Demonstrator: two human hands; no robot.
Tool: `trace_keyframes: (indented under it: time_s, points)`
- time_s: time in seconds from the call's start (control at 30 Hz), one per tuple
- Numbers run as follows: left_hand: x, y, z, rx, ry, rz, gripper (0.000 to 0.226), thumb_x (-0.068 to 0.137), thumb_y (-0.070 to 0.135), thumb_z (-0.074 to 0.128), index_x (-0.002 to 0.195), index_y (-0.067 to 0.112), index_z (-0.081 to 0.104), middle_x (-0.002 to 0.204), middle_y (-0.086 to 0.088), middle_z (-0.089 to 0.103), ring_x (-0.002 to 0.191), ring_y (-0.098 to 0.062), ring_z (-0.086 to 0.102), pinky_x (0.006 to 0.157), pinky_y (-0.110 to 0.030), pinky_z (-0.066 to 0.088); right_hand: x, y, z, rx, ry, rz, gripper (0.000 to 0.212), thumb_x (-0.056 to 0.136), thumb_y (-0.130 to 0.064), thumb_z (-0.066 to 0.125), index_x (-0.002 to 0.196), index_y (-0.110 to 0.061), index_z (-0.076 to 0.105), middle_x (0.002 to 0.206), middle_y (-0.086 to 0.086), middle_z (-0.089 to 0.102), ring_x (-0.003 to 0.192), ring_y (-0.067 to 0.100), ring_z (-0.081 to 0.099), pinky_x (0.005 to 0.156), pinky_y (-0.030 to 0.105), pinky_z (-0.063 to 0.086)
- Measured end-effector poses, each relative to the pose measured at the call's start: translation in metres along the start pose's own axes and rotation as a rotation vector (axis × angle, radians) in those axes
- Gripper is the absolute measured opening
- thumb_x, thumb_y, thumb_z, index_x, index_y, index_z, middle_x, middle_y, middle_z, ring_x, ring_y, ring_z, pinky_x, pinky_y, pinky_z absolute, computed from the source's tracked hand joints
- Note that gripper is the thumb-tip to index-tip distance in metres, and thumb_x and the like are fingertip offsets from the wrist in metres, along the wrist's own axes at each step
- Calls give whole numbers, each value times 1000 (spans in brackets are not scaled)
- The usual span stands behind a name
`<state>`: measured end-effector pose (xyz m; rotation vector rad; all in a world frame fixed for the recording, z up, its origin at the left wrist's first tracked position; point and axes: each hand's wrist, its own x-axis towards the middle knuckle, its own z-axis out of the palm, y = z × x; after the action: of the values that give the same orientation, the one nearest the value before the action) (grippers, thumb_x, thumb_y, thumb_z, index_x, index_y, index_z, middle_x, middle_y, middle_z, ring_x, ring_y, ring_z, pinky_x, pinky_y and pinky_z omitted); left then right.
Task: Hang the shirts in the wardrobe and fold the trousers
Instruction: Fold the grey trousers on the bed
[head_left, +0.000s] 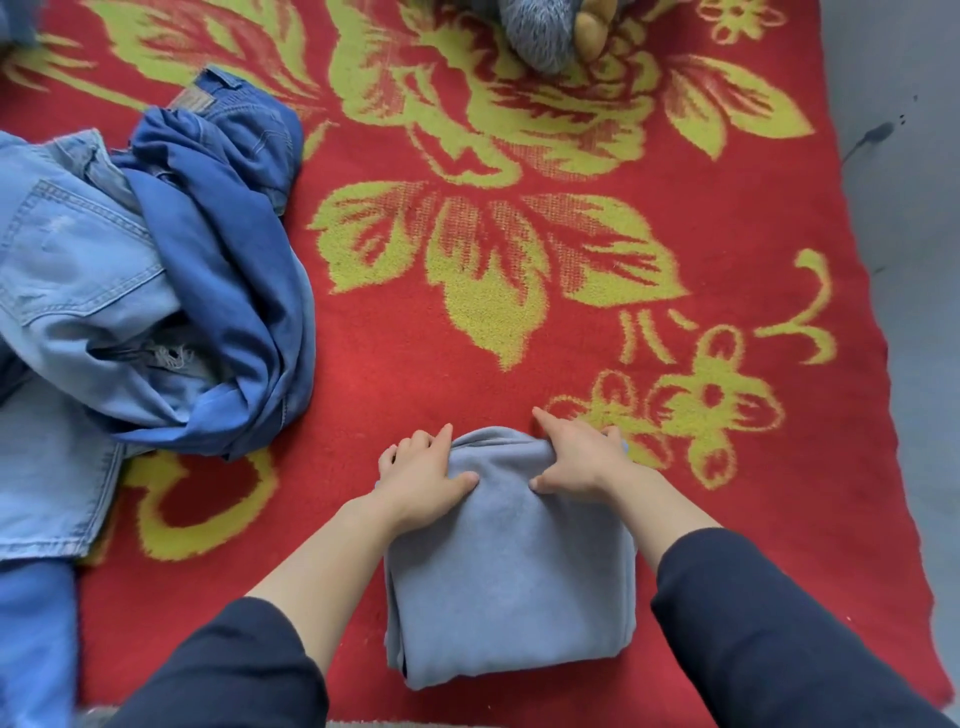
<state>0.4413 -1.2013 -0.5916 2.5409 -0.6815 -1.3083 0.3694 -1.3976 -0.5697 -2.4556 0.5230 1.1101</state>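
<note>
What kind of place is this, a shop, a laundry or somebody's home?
Most likely a room in a home, perhaps a bedroom. A red flowered blanket is spread over a grey surface, a heap of jeans lies at the left, and the left hand and right hand grip folded grey trousers.

The folded trousers (511, 587), grey-blue, lie on a red flowered blanket (571, 260). The left hand (423, 478) and right hand (582, 460) grip their far edge, thumbs on top. Left of the folded trousers sits a heap of denim clothes (130, 291).
</note>
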Motion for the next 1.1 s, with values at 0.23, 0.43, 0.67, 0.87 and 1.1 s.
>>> trace_keyframes:
  time_s: [0.23,0.43,0.67,0.87,1.1]
  points:
    - [-54,9,-10,153,37,151,46,65,51,69,98,24,52,107,2,43,110,-20,38,105,-40,22,-48,-11,12,-225,46,-149,38,75,-35,64,110,-25,56,106,2,42,114,25,37,85,39,28]
    - [-150,14,14,150,128,232,29,73,34,58,89,22,37,77,7,54,89,-18,59,118,-38,8,-133,-19,23,-202,153,-432,19,77,-28,57,82,-25,39,84,4,64,84,30,60,60,31,29]
    - [-294,-3,62,27,447,40,29,74,30,62,94,18,44,91,4,58,94,-22,56,112,-36,26,-220,-78,26,-479,297,-828,19,75,-25,57,91,-22,46,85,0,66,81,29,60,61,32,38]
    - [-421,-44,109,-74,702,-265,46,74,33,61,117,19,51,121,1,59,119,-18,51,118,-32,15,-286,-175,66,-638,310,-1168,26,75,-31,60,98,-19,55,92,-1,68,93,28,62,74,36,40]
    - [-569,-133,179,-286,815,-602,28,77,33,57,98,24,40,95,7,57,103,-18,54,118,-35,14,-369,-330,164,-798,179,-1398,33,78,-39,66,102,-20,53,100,3,68,95,31,61,70,34,36]
